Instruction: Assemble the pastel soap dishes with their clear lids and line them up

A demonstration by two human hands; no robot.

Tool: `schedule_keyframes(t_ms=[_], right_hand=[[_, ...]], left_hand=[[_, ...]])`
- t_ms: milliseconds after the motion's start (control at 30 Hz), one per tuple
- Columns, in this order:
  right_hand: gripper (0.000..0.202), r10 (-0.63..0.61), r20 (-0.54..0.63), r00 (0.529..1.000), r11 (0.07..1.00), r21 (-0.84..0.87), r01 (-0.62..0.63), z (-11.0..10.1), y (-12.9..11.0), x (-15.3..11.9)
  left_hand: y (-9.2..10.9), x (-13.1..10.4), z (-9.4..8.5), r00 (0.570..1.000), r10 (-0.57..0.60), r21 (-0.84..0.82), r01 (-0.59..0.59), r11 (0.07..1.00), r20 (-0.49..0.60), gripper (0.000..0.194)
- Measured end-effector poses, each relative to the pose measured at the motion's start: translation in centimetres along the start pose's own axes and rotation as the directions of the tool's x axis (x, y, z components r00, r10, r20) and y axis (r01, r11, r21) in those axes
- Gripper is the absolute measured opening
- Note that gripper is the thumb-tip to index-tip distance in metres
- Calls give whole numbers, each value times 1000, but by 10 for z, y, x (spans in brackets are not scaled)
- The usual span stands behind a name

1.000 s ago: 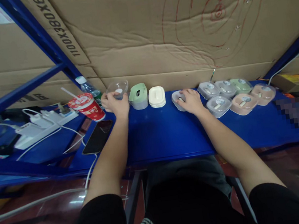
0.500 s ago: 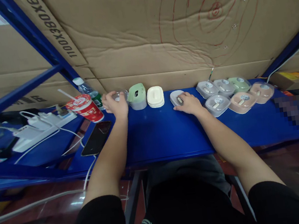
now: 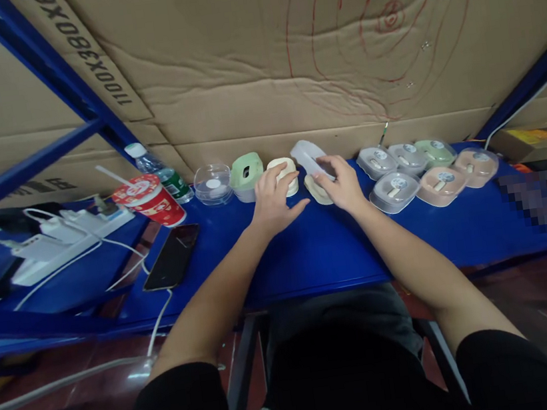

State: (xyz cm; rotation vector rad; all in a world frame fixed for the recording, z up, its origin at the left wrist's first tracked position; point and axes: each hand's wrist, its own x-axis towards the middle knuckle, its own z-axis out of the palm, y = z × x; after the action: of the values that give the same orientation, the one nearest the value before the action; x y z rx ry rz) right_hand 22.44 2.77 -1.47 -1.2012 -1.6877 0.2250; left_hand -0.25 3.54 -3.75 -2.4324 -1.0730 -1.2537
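My right hand grips a pale grey plastic box part and tilts it up on edge. Beneath it, by the fingertips, is a cream plastic piece; whether the hand touches it I cannot tell. My left hand has its fingers spread over the front of a small stack of cream plastic pieces and partly covers it. Left of that stack stands a pile of box parts with a green one on top. Clear plastic lids sit beyond it.
Several clear-lidded boxes in grey, pink and green stand to the right. At left are a red paper cup, a water bottle, a phone and a white power strip with cables. Cardboard walls the back.
My left hand has left the clear lids and moved right to the cream stack. The grey box under my right hand has gone from lying flat to tilted, and a cream piece shows below.
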Motion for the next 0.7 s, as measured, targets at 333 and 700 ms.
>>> schedule_keyframes(t_ms=[333, 700], right_hand=[[99, 353, 352, 867, 761, 430, -485, -3, -5, 10], [95, 457, 287, 842, 683, 493, -538, -6, 1, 14]], left_hand=[[-20, 9, -20, 974, 182, -28, -180, 983, 136, 67], [-39, 8, -11, 999, -43, -73, 41, 997, -26, 35]])
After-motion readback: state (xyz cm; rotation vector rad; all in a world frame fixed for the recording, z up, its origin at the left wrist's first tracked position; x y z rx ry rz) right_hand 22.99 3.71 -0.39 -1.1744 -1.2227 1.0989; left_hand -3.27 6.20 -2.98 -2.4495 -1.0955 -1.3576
